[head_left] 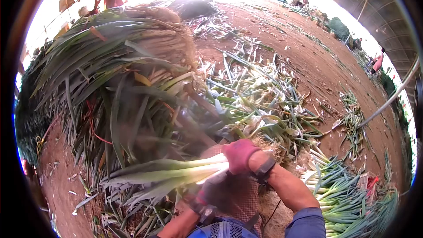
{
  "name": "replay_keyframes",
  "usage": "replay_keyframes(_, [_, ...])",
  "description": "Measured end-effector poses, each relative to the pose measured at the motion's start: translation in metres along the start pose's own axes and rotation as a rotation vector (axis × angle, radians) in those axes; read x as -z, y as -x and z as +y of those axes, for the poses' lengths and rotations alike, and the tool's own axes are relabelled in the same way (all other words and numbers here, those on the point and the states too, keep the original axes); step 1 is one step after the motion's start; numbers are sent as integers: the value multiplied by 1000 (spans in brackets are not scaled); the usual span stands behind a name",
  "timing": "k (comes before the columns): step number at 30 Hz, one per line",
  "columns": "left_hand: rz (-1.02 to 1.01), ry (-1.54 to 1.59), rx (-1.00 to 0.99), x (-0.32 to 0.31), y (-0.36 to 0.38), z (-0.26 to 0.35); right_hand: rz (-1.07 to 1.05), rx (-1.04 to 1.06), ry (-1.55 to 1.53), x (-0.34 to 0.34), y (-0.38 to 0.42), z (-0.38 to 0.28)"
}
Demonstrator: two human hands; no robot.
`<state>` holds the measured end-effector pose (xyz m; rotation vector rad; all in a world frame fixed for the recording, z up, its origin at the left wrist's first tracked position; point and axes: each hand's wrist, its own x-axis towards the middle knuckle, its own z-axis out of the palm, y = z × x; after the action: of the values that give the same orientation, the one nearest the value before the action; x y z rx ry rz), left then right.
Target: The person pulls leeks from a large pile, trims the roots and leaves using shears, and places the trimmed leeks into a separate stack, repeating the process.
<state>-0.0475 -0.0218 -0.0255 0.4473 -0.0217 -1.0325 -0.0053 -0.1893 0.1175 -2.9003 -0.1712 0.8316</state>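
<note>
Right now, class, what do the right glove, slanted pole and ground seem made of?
Right glove: probably fabric, matte; it hugs the fist without shine.
Slanted pole: perhaps metal, pale and smooth, given its slender, rigid look; plastic is possible.
Ground: apparently bare earth, dull; reddish brown, patchy and without visible paving.

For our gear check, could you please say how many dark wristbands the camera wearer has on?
2: right wristband, behind the right hand; left wristband, behind the blurred left hand. Others may be hidden.

Right hand (240, 156) curled, forearm (288, 185) diagonal
</note>
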Motion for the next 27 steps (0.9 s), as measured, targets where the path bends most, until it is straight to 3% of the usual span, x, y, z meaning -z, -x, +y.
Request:
replay_keyframes(3, [45, -46, -10, -4, 0, 5, 18, -1, 36, 11, 11, -7])
replay_keyframes(5, [-163, 177, 219, 3, 1, 14, 65, -24, 111, 34, 30, -15])
replay_keyframes(6, [-159, 180, 212, -9, 0, 17, 93, -48, 162, 54, 43, -18])
replay_keyframes(8, [-346, -35, 45, -70, -12, 36, 256, -115, 217, 90, 78, -19])
replay_keyframes(10, [-421, -1200, -83, -151, -28, 73, 445, -198, 307, 123, 121, -12])
replay_keyframes(12, [-705, -268, 2, -182, -58, 61, 786, -142, 332, 146, 174, -1])
replay_keyframes(13, [-729, -327, -14, -211, -63, 65, 880, -147, 300, 157, 200, 0])
replay_keyframes(14, [-747, -379, -23, -237, -67, 66, 1011, -104, 487, 163, 223, 6])
replay_keyframes(16, [-898, -356, -53, -261, -93, 55, 1070, -297, 258, 164, 244, -19])
replay_keyframes(17, [-867, -224, -27, -261, -101, 41, 1061, -311, 262, 159, 247, -12])
replay_keyframes(19, [-806, -1, 130, -256, -113, 17, 800, -616, 308, 135, 247, 21])
replay_keyframes(22, [-637, -43, 236, -248, -101, 2, 714, -632, 231, 106, 249, 35])
replay_keyframes(27, [-556, 110, 291, -227, -97, -30, 483, -755, 244, 90, 239, 18])
